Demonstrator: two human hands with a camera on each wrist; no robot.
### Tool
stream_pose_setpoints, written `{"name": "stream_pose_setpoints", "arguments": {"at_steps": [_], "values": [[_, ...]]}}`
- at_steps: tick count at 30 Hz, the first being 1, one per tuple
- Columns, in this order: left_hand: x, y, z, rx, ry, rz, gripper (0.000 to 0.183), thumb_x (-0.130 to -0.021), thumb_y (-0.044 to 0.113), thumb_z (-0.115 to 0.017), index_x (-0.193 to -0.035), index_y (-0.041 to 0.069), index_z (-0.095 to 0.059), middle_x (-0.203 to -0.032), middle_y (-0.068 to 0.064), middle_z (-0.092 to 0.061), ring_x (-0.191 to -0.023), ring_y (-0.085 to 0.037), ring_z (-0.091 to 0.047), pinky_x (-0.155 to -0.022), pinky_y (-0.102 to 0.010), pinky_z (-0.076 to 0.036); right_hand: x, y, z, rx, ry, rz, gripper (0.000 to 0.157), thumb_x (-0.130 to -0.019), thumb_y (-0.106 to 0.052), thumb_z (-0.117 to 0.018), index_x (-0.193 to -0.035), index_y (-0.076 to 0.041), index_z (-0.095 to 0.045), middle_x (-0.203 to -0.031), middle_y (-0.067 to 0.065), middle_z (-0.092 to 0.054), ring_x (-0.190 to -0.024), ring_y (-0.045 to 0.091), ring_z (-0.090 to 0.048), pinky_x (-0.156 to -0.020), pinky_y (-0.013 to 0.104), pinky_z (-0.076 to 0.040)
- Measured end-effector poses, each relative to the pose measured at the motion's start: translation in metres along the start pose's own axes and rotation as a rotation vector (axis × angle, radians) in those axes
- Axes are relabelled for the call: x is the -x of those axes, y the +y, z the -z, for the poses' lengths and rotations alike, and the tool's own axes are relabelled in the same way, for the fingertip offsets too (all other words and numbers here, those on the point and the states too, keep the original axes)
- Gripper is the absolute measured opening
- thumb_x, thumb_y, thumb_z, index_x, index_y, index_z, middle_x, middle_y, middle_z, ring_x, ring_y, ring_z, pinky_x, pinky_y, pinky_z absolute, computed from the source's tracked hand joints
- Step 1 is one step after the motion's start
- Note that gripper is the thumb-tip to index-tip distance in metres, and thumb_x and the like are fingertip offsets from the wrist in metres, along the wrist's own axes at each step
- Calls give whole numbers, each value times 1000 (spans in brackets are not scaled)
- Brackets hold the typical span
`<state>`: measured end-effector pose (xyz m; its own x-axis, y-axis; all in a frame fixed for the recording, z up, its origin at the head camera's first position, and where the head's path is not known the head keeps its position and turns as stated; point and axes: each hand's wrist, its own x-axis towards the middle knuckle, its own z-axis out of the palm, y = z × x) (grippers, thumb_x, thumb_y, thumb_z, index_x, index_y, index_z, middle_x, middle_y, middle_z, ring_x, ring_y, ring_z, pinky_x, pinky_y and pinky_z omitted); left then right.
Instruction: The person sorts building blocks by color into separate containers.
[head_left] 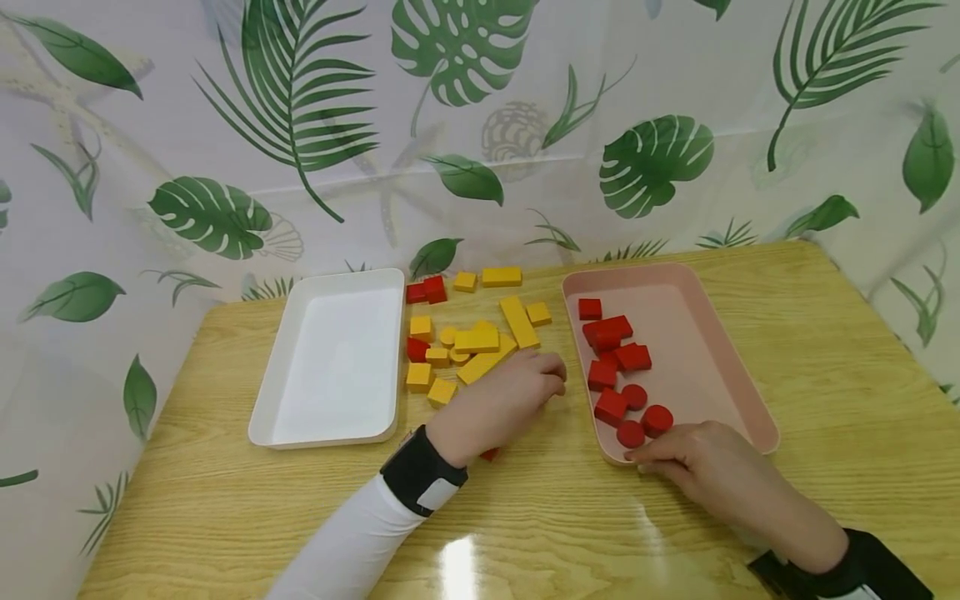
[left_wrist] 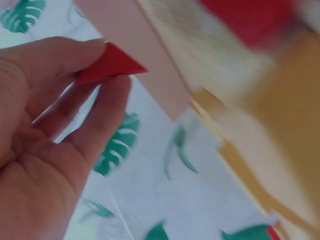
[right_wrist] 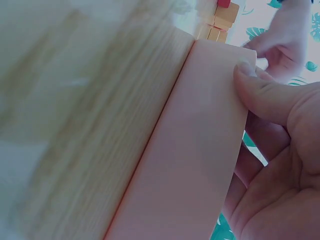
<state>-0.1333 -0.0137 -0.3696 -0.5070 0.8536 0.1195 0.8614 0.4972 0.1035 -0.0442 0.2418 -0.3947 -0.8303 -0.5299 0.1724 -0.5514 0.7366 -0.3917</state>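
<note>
My left hand [head_left: 504, 398] pinches a red triangular block [left_wrist: 113, 66] between thumb and fingertips, as the left wrist view shows; in the head view the hand itself hides that block. It hovers between the pile of yellow blocks [head_left: 480, 342] and the pink tray [head_left: 731, 367]. At the tray's near left corner, my right hand [head_left: 708, 467] grips the rim, its thumb [right_wrist: 260, 90] on the outer wall. Several red blocks [head_left: 611, 407], cubes and round ones among them, lie along the left side inside the pink tray.
A white tray [head_left: 337, 358] stands left of the yellow blocks with nothing in it. Red blocks [head_left: 427, 290] lie at the back beside its rim, and another red block [head_left: 417, 349] sits among the yellow ones. Behind the wooden table hangs a leaf-patterned cloth [head_left: 525, 125].
</note>
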Motion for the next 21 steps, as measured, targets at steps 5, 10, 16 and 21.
{"name": "stream_pose_setpoints", "arguments": {"at_steps": [5,10,16,21], "values": [[-26,21,3,-84,31,-110,19,-88,9,-56,-103,14,-67,-107,3,-52,-98,-10,-43,-89,-13,-29,1,2,0,-6,6,13,20,-72,-19,-72,-90,-30,-72,-85,-21,-62,-77,-1,-58,-67,29,-49],[-46,38,2,-170,-33,-189,22,-89,14,-56,-109,18,-64,-109,7,-54,-98,-10,-43,-88,-11,-28,1,3,-2,-8,47,41,21,-71,-18,-73,-89,-29,-72,-84,-21,-62,-76,-1,-58,-66,29,-49],[-54,48,-8,-206,-65,-210,20,-88,16,-56,-106,19,-63,-103,7,-50,-90,-11,-40,-80,-13,-31,1,3,-3,-5,69,56,20,-70,-18,-73,-88,-29,-72,-84,-22,-61,-76,-1,-58,-67,29,-49],[-55,49,-16,-179,-49,-199,18,-87,15,-56,-104,18,-63,-99,7,-49,-86,-10,-41,-77,-12,-32,0,4,-3,4,68,63,19,-71,-19,-73,-87,-29,-72,-84,-22,-62,-76,-1,-58,-66,28,-49]]}}
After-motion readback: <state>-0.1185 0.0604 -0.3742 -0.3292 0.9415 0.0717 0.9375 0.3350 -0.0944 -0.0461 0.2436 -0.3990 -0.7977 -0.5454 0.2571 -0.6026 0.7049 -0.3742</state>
